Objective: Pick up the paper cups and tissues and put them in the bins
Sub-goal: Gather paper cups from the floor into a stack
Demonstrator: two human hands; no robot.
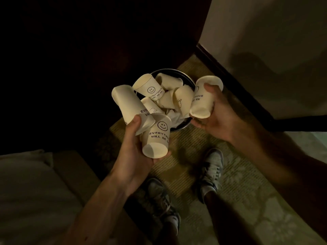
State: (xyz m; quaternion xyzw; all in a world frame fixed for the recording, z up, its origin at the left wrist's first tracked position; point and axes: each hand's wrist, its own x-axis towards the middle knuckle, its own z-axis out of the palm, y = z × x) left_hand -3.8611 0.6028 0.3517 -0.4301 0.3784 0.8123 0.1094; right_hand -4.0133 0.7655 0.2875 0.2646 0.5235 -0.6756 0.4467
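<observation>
While clutching two paper cups [156, 138] in left hand [134, 152], one in right hand [221, 117], may bounce them off heaped metal bin [180, 127].

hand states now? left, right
Left hand: closed, holding an upper cup and a lower cup.
Right hand: closed, holding one paper cup.

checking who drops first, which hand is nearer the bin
Right, as far as this view shows. The right hand, holding one cup, has its fingertips at the right rim of the bin. The left hand, holding two cups, sits short of the near rim.
</observation>
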